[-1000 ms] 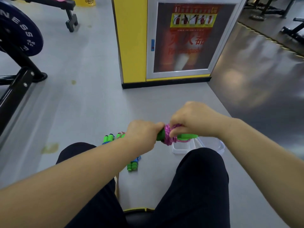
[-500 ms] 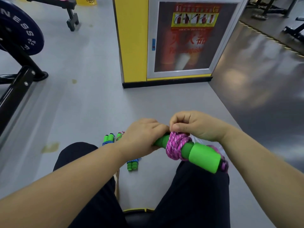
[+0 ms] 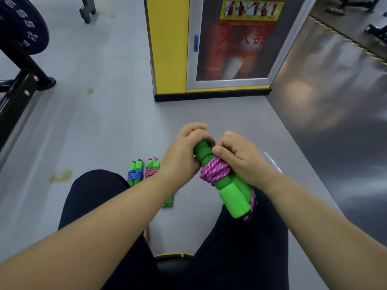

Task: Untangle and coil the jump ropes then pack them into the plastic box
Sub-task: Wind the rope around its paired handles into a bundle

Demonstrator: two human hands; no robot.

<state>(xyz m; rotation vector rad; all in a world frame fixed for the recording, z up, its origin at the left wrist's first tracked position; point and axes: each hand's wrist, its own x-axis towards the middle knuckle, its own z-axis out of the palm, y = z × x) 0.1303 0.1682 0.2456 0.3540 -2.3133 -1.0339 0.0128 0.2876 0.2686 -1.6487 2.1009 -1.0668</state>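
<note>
Gripping the far end of the paired green handles [image 3: 232, 191], your left hand [image 3: 184, 155] curls its fingers right round them, knuckles up, wrist coming in from the left. Your right hand [image 3: 240, 162] meets it from the other side. Its thumb lies along the top and its fingers curl over the pink rope [image 3: 215, 171], which is wound in tight turns round the middle of the handles. A loose strand trails down beside their near ends. You hold the bundle tilted above your right knee, near ends pointing towards you.

Just behind your right wrist a sliver of the clear plastic box [image 3: 272, 163] shows on the floor [image 3: 104, 126]; what is in it cannot be seen. Beyond your left forearm lie a blue-wrapped bundle [image 3: 135, 173] and a pink-wrapped bundle [image 3: 152, 167], side by side and touching. A third bundle [image 3: 168, 203] is mostly hidden by the arm.

Farther off, the weight plate [image 3: 23, 28] at the upper left reads "ESS" in white. The glazed cabinet [image 3: 230, 45] ahead carries red characters and blurred letters ending "nguish", under a yellow strip of small pictures.
</note>
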